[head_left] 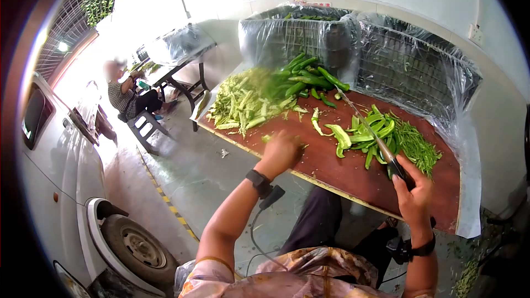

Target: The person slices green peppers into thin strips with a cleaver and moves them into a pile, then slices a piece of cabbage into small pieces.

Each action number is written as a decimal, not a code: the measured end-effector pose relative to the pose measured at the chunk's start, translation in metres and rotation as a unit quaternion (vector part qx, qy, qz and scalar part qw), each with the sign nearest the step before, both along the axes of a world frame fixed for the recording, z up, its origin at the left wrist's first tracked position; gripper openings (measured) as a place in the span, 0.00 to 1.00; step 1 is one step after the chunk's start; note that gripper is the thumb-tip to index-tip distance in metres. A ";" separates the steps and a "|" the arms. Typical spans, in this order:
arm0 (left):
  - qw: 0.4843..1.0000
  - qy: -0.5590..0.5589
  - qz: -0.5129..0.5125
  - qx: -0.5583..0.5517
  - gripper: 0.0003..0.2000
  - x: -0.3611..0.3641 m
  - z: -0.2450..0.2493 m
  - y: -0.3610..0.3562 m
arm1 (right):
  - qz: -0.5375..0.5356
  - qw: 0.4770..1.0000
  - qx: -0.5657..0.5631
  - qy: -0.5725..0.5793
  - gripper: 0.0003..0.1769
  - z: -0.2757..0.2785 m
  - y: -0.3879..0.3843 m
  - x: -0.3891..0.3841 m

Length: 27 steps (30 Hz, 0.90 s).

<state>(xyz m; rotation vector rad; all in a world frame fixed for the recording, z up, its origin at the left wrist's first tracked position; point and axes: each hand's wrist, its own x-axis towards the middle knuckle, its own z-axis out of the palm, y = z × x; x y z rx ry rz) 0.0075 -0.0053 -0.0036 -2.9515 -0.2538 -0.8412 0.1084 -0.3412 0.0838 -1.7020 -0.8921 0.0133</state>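
Observation:
My right hand (414,187) is wrapped round the dark handle of a long knife (369,125), its blade angled up and left across split green peppers (381,127). My left hand (281,152) is curled over the near edge of the red-brown board (326,168). Small green bits show beside its fingers, but what lies inside is hidden. Beyond it sits a heap of pale pepper cores and seeds (243,102). Whole green peppers (312,80) are piled at the back, partly blurred. Thin green shreds (417,146) lie to the right of the split peppers.
Plastic-draped crates (408,66) stand behind the board against the wall. On the left, another person (130,91) sits on a stool by a table (176,69). A white vehicle (61,160) stands at the far left. A cable (254,237) hangs from my left wrist.

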 end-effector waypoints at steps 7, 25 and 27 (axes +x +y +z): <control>0.984 -0.076 -0.070 -0.142 0.09 0.071 0.049 -0.020 | -0.034 0.993 0.033 0.110 0.22 -0.018 -0.038 0.006; 0.879 -0.250 0.289 -0.284 0.18 -0.188 -0.135 -0.118 | 0.150 0.849 0.122 0.492 0.14 -0.053 0.057 -0.023; 0.867 -0.247 0.305 -0.308 0.17 -0.203 -0.138 -0.122 | 0.121 0.847 0.126 0.503 0.13 -0.056 0.061 -0.026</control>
